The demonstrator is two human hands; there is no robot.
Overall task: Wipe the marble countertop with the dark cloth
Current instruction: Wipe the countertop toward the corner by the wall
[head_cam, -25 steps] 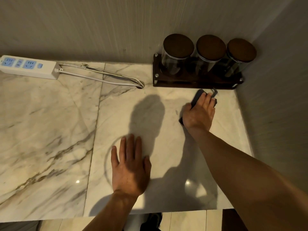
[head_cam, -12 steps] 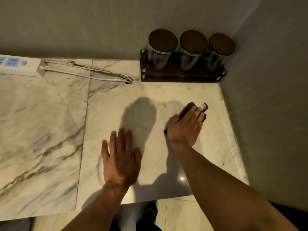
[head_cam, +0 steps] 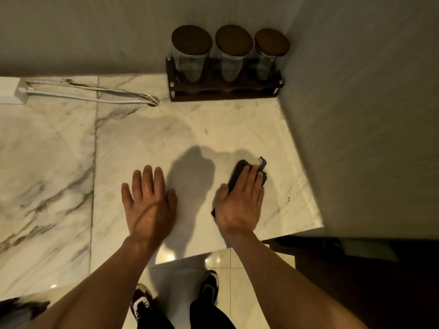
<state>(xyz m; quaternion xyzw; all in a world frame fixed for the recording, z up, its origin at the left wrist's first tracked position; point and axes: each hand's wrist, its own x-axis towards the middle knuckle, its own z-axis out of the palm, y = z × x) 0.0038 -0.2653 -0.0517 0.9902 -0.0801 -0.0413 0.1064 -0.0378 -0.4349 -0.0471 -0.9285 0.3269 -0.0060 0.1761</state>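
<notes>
The white marble countertop point(head_cam: 147, 138) with grey veins fills most of the view. My right hand point(head_cam: 240, 200) lies flat on the dark cloth point(head_cam: 238, 170), pressing it onto the marble near the front right corner; only the cloth's far end and a left edge show past my fingers. My left hand point(head_cam: 148, 200) rests palm down on the bare marble to the left of it, fingers spread, holding nothing.
Three glass jars with dark lids point(head_cam: 231, 53) stand in a dark wooden rack point(head_cam: 223, 95) in the back right corner. A white power strip point(head_cam: 16, 95) and its cable point(head_cam: 95, 96) lie along the back wall. A wall point(head_cam: 356, 115) bounds the right side. The front edge point(head_cam: 237, 250) is close to my wrists.
My right hand has dragged the cloth from beside the jar rack back toward the front edge. My left hand stayed flat on the marble. The view has shifted.
</notes>
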